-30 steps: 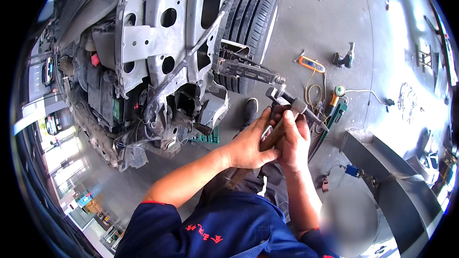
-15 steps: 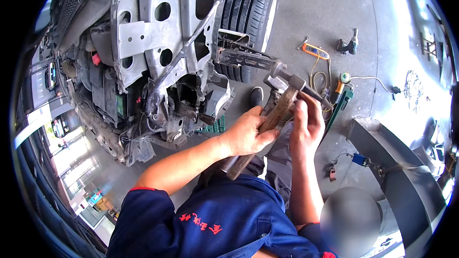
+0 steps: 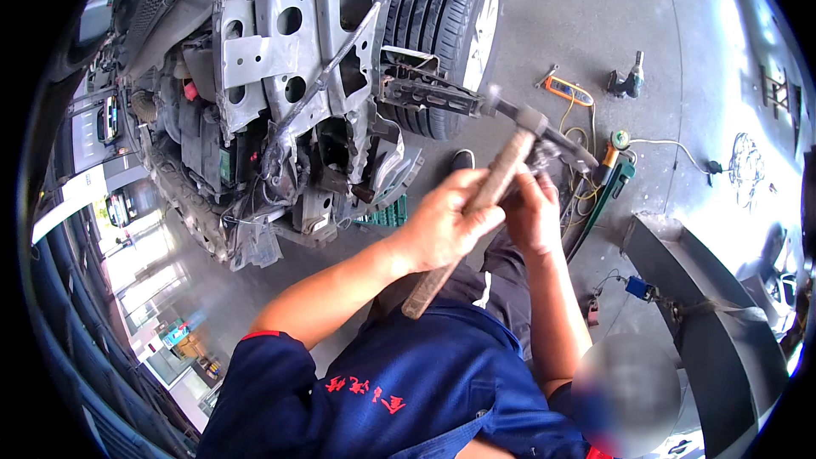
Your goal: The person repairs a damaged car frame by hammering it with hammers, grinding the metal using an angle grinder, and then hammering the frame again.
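My left hand (image 3: 446, 225) is wrapped round the wooden handle of a hammer (image 3: 508, 160). The handle slants from near my waist up to a dark metal head, which lies above both hands. Close under the head, my right hand (image 3: 537, 219) has its fingers drawn together at a dark metal piece (image 3: 544, 153), whose shape is partly hidden by the handle. What that piece is I cannot make out. Beyond the hammer, a slotted metal bracket (image 3: 433, 93) sticks out from the stripped front of a car (image 3: 272, 59), beside its tyre (image 3: 433, 34).
On the floor to the right lie an orange tool (image 3: 568, 91), a cordless power tool (image 3: 627, 76), an angle grinder (image 3: 614, 150) with a cable and a green pipe wrench (image 3: 608, 191). A large grey steel beam (image 3: 722, 331) stands at lower right. Another person's blurred head (image 3: 627, 395) is close by.
The hammer has swung slightly upright and its head shifted a little. My right hand has dropped lower, with a dark metal piece now showing above its fingers. The view has turned slightly.
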`<state>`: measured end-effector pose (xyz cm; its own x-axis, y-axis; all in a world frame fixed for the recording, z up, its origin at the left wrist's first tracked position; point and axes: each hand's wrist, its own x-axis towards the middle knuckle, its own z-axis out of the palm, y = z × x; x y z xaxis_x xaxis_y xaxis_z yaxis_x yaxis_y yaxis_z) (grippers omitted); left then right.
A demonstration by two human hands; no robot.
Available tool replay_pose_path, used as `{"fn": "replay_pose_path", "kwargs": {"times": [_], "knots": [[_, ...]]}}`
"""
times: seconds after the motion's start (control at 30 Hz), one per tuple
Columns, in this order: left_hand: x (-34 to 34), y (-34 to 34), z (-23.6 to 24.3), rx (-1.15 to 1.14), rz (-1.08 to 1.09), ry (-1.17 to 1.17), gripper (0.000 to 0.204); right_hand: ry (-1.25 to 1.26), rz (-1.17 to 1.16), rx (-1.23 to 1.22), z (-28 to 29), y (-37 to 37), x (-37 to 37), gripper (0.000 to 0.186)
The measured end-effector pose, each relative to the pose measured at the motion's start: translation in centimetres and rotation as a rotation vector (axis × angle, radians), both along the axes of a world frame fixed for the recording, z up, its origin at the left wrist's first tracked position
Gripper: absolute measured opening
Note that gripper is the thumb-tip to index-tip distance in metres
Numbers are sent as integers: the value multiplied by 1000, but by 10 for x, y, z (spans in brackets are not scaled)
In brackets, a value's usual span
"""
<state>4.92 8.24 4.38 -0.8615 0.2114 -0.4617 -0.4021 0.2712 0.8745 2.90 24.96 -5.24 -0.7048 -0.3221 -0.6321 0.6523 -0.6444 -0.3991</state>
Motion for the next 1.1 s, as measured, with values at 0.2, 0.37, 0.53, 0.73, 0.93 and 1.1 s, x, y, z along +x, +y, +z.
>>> {"fn": "replay_pose_path", "kwargs": {"times": [0.2,0.37,0.53,0.73,0.93,1.1], "knots": [[-6,-39,14,-15,438,-427,36,-1,-180,196,-29,47,8,18],[-4,-68,-10,-25,504,-507,32,-172,-104,59,-20,36,28,26],[3,-85,-25,-318,292,-386,18,-89,-6,77,-11,28,28,28],[12,-91,5,-100,297,-378,19,178,-159,160,32,30,30,56],[10,-86,28,-162,200,-538,20,-194,-88,251,-3,51,55,33],[-17,-106,40,-232,176,-601,19,-181,-101,179,-3,55,47,25]]}}
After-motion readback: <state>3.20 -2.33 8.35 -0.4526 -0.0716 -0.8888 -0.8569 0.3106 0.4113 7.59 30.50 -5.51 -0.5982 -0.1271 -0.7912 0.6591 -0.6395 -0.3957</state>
